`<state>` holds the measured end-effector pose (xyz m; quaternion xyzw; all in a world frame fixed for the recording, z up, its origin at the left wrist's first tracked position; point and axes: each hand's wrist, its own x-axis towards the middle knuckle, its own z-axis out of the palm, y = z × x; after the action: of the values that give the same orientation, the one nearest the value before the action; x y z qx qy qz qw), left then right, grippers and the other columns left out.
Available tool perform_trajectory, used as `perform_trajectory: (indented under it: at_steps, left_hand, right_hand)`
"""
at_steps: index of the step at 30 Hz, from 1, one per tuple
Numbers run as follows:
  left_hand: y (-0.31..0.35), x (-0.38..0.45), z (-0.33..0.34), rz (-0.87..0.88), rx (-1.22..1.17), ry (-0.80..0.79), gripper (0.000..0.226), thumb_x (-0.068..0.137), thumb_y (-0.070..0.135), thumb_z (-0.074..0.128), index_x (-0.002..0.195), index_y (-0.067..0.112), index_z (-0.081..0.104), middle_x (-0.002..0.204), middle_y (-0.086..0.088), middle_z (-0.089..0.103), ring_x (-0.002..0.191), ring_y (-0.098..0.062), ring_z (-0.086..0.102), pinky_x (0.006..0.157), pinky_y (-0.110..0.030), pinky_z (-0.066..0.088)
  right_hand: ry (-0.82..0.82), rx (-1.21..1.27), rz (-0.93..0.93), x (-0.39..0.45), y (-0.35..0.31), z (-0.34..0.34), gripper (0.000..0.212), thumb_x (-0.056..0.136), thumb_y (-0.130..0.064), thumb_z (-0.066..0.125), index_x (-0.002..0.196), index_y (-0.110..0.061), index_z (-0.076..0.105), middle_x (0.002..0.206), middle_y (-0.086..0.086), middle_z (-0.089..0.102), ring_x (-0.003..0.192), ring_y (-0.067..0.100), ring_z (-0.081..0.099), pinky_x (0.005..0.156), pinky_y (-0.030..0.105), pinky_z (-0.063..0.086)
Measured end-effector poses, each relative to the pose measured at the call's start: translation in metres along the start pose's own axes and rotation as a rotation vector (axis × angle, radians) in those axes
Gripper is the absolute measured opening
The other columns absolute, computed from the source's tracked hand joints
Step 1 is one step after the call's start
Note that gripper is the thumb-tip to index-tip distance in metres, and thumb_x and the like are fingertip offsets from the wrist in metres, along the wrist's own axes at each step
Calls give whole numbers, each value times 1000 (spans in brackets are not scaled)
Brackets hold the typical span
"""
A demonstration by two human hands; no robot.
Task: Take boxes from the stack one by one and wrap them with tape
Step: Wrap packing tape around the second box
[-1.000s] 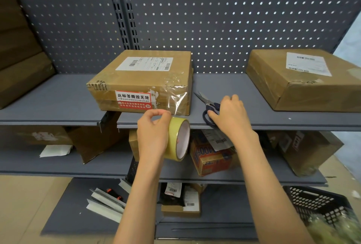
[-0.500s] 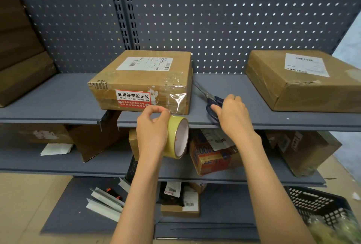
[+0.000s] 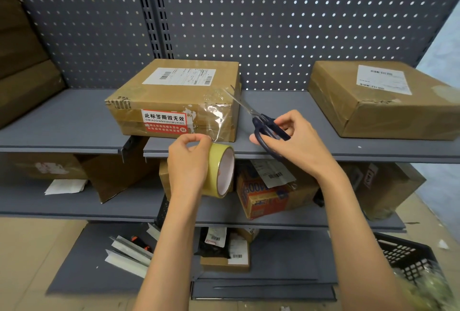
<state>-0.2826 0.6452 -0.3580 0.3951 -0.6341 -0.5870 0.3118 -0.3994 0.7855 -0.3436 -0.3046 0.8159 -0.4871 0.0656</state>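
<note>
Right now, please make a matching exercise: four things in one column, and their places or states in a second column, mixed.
Things:
1. tape roll
2. scissors
3. labelled box
4. black basket

Places or states:
A. on the floor, lower right
B. gripped by the left hand
C. on the top shelf, with clear tape stretched from it
D. held by the right hand

Pairs: 1-B, 2-D, 3-C, 4-A

Brown box with a white label and red sticker; yellow tape roll, white inside; dark blue scissors; grey shelf; grey perforated back panel.
</note>
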Motion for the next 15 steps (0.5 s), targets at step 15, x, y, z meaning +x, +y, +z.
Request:
perform_trajectory:
  at_steps: [15]
  left_hand:
    - [0,-3,2,13,30,35,10,89,25,60,97,22,66,104,-2,63,101,-26,60,92,-51,50]
  right_hand:
    - [-266,-108,75,-24,7,-29,58,55,-56,81,94,-20,56,80,-8,66,70,4,61,59,20,45]
